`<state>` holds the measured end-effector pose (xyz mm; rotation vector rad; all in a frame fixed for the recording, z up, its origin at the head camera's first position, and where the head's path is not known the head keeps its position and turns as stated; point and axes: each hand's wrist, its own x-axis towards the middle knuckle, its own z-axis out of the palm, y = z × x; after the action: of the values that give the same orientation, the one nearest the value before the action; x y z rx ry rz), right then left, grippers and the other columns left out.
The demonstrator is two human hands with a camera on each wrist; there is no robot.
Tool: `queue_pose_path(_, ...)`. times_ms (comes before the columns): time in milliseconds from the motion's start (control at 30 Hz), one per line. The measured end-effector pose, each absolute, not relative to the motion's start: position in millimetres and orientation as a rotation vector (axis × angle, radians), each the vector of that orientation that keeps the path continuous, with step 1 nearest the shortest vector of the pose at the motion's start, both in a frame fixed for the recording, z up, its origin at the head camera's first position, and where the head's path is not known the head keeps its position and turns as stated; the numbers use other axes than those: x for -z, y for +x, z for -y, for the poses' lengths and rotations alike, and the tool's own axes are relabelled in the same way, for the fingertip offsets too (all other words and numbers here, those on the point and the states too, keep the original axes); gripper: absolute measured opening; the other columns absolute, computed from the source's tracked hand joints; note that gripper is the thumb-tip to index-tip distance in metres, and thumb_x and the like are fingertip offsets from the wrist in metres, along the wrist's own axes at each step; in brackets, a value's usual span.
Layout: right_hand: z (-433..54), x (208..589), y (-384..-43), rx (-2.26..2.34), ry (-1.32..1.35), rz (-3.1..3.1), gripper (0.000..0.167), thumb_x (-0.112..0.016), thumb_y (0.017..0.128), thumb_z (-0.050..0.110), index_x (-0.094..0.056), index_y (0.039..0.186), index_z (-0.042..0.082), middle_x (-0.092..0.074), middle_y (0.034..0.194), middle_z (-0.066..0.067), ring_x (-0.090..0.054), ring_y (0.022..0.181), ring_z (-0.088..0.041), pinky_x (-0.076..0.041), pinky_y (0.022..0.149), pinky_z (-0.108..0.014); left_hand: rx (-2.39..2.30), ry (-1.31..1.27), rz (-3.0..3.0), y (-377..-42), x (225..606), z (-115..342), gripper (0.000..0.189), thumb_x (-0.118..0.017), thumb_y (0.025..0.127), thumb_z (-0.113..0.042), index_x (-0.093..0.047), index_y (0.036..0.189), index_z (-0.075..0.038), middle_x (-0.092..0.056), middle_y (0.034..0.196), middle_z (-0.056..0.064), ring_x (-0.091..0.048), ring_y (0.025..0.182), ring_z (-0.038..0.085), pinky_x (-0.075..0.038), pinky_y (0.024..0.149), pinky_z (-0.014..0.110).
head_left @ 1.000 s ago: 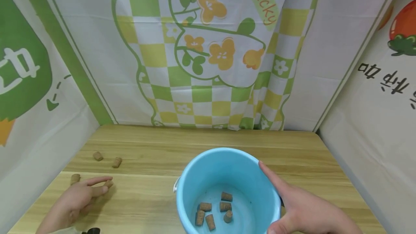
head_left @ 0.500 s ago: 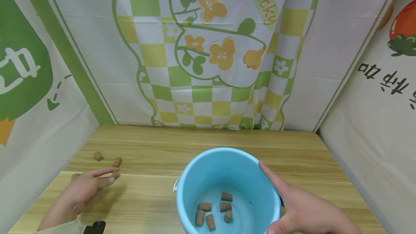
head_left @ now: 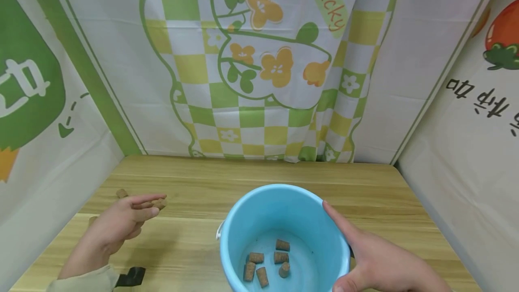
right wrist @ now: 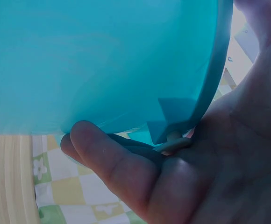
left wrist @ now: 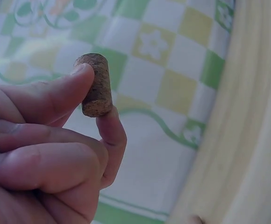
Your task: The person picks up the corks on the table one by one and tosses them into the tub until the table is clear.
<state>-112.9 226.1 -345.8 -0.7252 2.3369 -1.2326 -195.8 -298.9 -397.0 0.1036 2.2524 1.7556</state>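
Thumb and forefinger of my left hand (head_left: 117,224) pinch a cork (head_left: 160,203) above the left part of the table. The left wrist view shows this cork (left wrist: 98,85) close up, short and brown, its lower fingers curled below. My right hand (head_left: 385,260) holds the light blue bucket (head_left: 279,208) by its right side, thumb and a finger along the rim. From the right wrist view, fingers (right wrist: 112,163) curl under the outer wall of the bucket (right wrist: 103,60), near the handle joint. Several corks (head_left: 262,277) lie on the bucket's floor.
Behind my left hand a loose cork (head_left: 121,193) lies on the wooden table (head_left: 190,247), and another cork (head_left: 93,220) is partly hidden by the hand. A checkered cloth (head_left: 263,125) hangs at the table's back edge, with printed side walls left and right.
My left hand has moved right and away from me, carrying the pinched cork, and now covers the spot where another cork lay. The right hand and bucket have stayed put.
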Motion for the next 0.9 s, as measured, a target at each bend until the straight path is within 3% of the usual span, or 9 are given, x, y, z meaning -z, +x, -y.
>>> queue_pose_path(167, -226, 346, -113, 1.230, -0.731, -2.342, 0.128, -0.089, 0.076, 0.034, 0.009, 0.158, 0.042, -0.046, 0.147, -0.005, -0.057, 0.116, -0.021, -0.042, 0.095, -0.028, -1.743, 0.171, -2.283, -192, 373, 279, 0.055, -0.061, 0.101, -0.016, -0.042, 0.149, 0.003, -0.043, 0.144, 0.032, -0.018, 0.047, 0.008, -0.028, 0.043, 0.023)
queue_pose_path(667, -227, 347, -113, 1.234, -0.779, -2.369, 0.126, -0.089, 0.077, 0.035, 0.007, 0.159, 0.039, -0.042, 0.149, -0.004, -0.054, 0.118, -0.021, -0.041, 0.096, -0.026, -1.502, 0.384, -2.578, -180, 323, 229, 0.045, -0.070, 0.094, -0.036, -0.064, 0.135, -0.017, -0.066, 0.125, 0.011, -0.021, 0.046, 0.009, -0.030, 0.044, 0.025)
queue_pose_path(900, -227, 347, -113, 1.225, -0.786, -2.372, 0.126, -0.088, 0.077, 0.036, 0.008, 0.158, 0.039, -0.041, 0.150, -0.006, -0.054, 0.119, -0.020, -0.041, 0.096, -0.026, -1.469, 0.565, -2.623, -176, 306, 202, 0.042, -0.071, 0.095, -0.031, -0.066, 0.133, -0.015, -0.066, 0.123, 0.010, -0.028, 0.044, 0.010, -0.032, 0.041, 0.026)
